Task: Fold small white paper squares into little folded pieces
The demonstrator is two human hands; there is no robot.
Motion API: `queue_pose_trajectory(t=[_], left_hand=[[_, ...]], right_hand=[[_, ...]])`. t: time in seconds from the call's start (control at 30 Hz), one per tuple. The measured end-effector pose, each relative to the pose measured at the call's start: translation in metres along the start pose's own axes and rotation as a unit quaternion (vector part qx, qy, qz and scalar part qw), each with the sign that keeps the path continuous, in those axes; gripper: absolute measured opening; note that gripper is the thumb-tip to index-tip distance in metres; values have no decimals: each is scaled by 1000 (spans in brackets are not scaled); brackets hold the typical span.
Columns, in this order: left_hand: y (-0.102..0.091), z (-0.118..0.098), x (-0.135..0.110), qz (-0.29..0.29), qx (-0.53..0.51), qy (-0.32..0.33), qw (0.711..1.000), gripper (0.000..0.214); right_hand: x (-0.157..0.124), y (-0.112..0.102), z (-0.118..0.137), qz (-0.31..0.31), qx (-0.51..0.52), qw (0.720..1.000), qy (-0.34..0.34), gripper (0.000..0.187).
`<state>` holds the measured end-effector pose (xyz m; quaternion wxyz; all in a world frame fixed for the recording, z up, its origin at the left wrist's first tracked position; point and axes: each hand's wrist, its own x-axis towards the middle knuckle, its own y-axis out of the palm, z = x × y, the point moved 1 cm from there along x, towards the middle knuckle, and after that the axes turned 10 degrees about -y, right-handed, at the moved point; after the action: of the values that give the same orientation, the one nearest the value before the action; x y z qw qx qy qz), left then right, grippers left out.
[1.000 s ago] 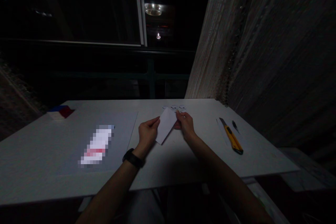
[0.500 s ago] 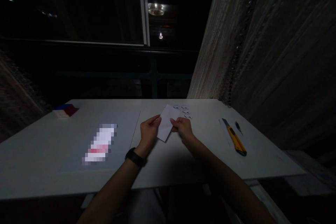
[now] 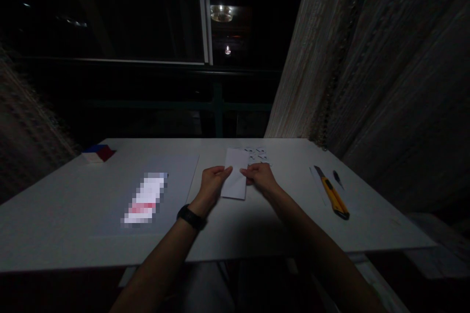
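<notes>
A white rectangular piece of paper (image 3: 235,183), perhaps folded, is held upright between both hands above the table. My left hand (image 3: 213,183) grips its left edge, thumb on the front face. On the opposite edge my right hand (image 3: 261,177) pinches it in the same way, thumb in front and fingers behind. Just behind the paper lie several small white pieces with dark marks (image 3: 260,157), partly hidden by it. A dark watch (image 3: 191,217) is on my left wrist.
On the white table (image 3: 293,234), a yellow box cutter (image 3: 333,195) and a small dark pointed object (image 3: 338,179) lie at right. A pixelated bright screen (image 3: 145,198) rests on a pale sheet (image 3: 183,171) at left. A blue, red and white block (image 3: 98,153) stands farther back.
Both hands have turned the paper from a slant to nearly straight. The hold on both edges stays. The whole view has shifted slightly.
</notes>
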<state>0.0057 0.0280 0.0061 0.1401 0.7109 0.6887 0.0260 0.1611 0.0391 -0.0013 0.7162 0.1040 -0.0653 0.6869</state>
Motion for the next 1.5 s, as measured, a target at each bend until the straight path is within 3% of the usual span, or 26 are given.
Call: queue_pose_trajectory(t=[0.13,0.23,0.37,0.53,0.8,1.03,1.3,1.5], left_hand=[[-5,3,5,-24,-29,6,999,32],[-8,6,9,0,-59,0,998,31],[-9,6,9,41,-71,-33,996,29],[-6,0,4,76,-83,-60,992,29],[-4,-8,-3,68,-82,-15,994,30],[-4,-10,-3,41,-78,-19,996,45],[-2,-9,-4,49,-47,-26,997,50],[-2,-8,-4,58,-19,-14,998,44]], right_hand=[[2,-5,5,-5,15,998,-53,31],[0,-6,8,66,-14,992,-109,41],[-4,-5,10,143,-70,973,-166,21],[-1,-10,13,160,-64,976,-130,17],[-2,-20,23,223,-71,971,-58,21],[-2,-19,23,169,-4,985,-38,28],[1,-16,19,124,51,991,-28,36],[1,-12,21,94,-16,995,-41,38]])
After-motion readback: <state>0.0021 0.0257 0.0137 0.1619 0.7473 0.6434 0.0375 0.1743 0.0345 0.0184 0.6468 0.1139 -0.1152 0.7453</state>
